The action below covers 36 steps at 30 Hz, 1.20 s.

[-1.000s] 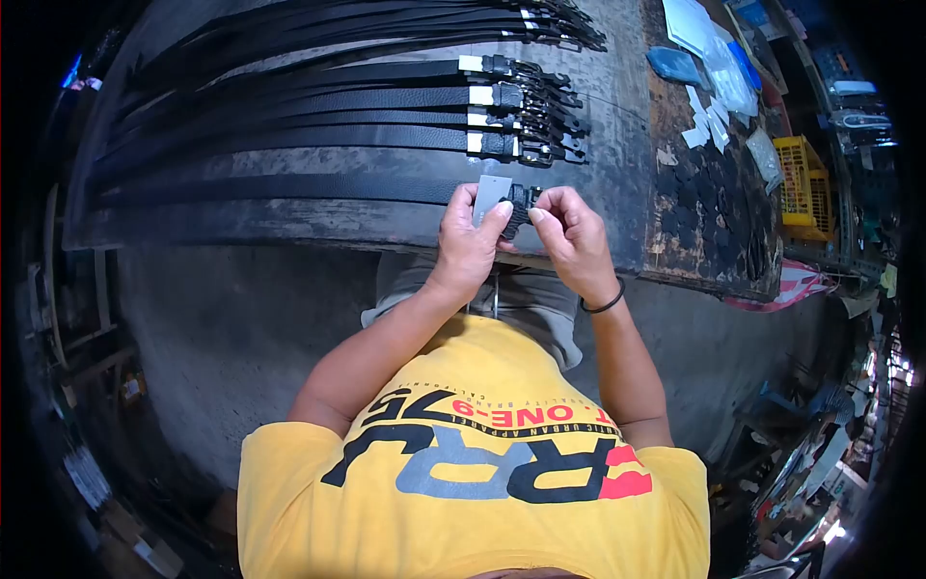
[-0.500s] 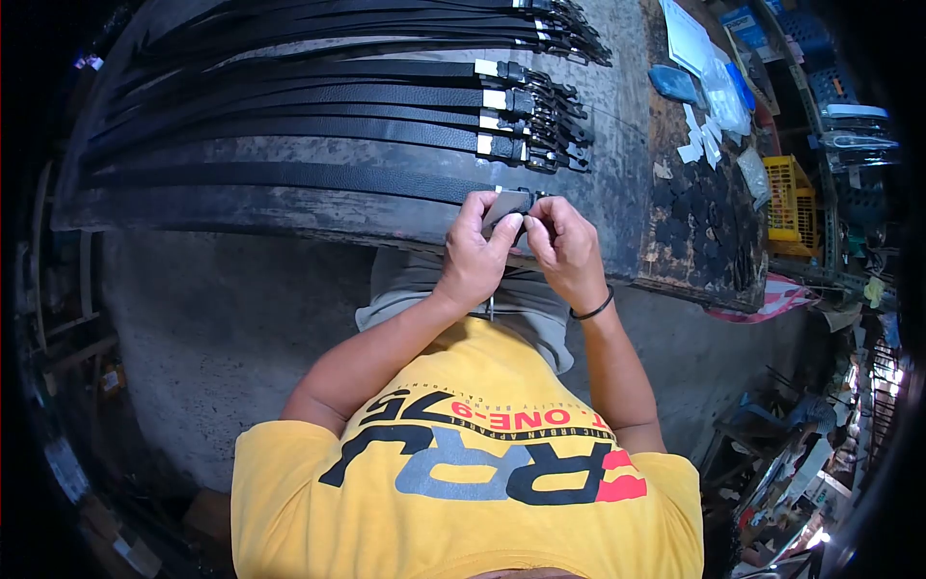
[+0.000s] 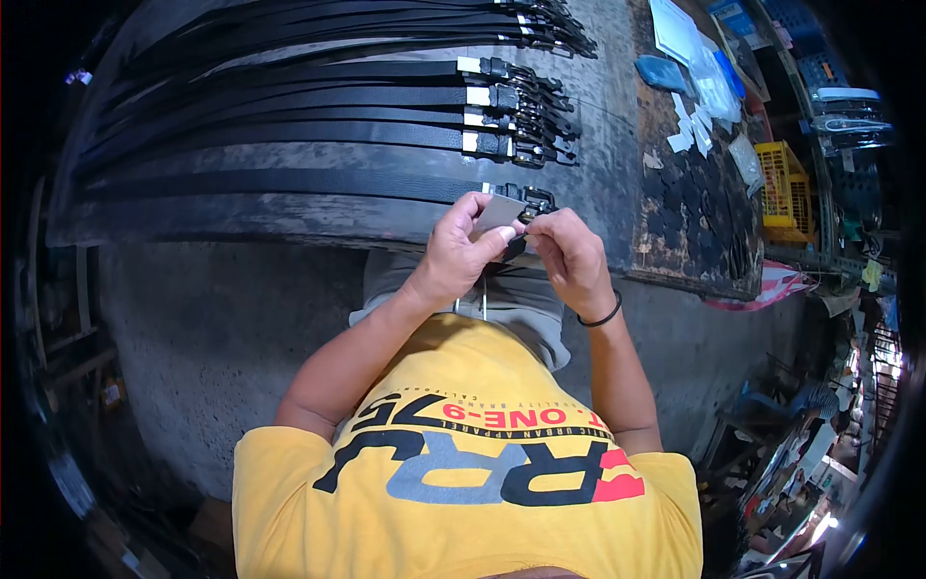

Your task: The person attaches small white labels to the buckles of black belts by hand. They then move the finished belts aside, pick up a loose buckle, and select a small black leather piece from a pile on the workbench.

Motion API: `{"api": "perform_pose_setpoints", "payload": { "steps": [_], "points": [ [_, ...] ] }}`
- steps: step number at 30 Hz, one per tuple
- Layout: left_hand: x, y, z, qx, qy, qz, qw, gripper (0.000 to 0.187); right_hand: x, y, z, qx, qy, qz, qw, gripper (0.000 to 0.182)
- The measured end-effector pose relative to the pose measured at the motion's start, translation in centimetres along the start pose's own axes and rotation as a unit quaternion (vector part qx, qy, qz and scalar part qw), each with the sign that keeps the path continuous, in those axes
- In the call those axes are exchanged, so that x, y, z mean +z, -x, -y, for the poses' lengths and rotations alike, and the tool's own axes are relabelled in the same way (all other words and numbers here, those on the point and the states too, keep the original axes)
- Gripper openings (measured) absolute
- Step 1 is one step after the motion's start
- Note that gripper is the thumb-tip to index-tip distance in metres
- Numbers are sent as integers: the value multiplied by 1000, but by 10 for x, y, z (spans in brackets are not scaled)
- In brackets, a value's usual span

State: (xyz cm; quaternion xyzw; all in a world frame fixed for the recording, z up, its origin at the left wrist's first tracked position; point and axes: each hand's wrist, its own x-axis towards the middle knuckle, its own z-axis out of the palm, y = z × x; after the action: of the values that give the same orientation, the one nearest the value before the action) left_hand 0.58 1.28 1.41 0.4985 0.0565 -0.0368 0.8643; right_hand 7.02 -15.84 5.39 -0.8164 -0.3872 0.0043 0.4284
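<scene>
A black belt [image 3: 318, 180] lies along the table's near edge, its dark buckle [image 3: 538, 201] just beyond my hands. My left hand [image 3: 457, 249] pinches a flat grey card-like tag [image 3: 499, 212] between thumb and fingers, over the belt's buckle end. Close at its right, my right hand [image 3: 571, 253] has thumb and fingertips pressed together near the tag's edge. Whatever is in that pinch is too small to make out. A short dark piece hangs between the two hands. Farther back lies a row of black belts [image 3: 386, 96] with white bands by their buckles.
More belts [image 3: 405, 27] lie at the table's far side. On the right are white paper slips [image 3: 691, 130], a blue pouch [image 3: 660, 72], a plastic bag [image 3: 716, 92] and several dark flat pieces [image 3: 690, 207]. A yellow crate [image 3: 783, 193] stands past the table's right edge.
My right hand has shifted slightly right and down, and the left slightly left. More of the tag's face and the buckle now shows. The view has shifted a little.
</scene>
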Motion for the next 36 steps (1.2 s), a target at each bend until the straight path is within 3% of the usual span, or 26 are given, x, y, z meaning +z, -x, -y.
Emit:
{"api": "perform_pose_setpoints", "payload": {
  "steps": [1, 3, 6, 18, 21, 23, 24, 26, 36],
  "points": [
    [2, 0, 0, -1, 0, 2, 1000, 22, -1, 1, 0, -18, 3, -2, 1000, 22],
    [6, -2, -1, 80, -111, 7, 991, 21, -2, 3, 1, -33, 8, -9, 999, 24],
    [11, 1, -8, 60, -203, 0, 977, 19, -5, 6, 2, -48, 37, -28, 998, 22],
    [14, -9, -4, 17, -197, 54, 979, 21, -13, 17, -7, -79, 44, -14, 996, 21],
    [17, -10, 6, 34, -201, 26, 979, 22, -8, 20, -7, -38, 10, -34, 999, 19],
    [20, -8, 4, 34, -216, 20, 976, 22, -7, 22, -5, 87, -89, -30, 992, 18],
    [22, -7, 4, 35, -228, 12, 973, 22, -6, 23, -6, 89, -89, -34, 991, 18],
    [23, -8, 6, 43, -232, 6, 972, 22, -1, 28, -10, 190, -203, -13, 960, 15],
    [20, -11, 15, 46, -199, -4, 979, 21, -2, 30, -9, 338, -330, 48, 880, 17]
  ]
}}
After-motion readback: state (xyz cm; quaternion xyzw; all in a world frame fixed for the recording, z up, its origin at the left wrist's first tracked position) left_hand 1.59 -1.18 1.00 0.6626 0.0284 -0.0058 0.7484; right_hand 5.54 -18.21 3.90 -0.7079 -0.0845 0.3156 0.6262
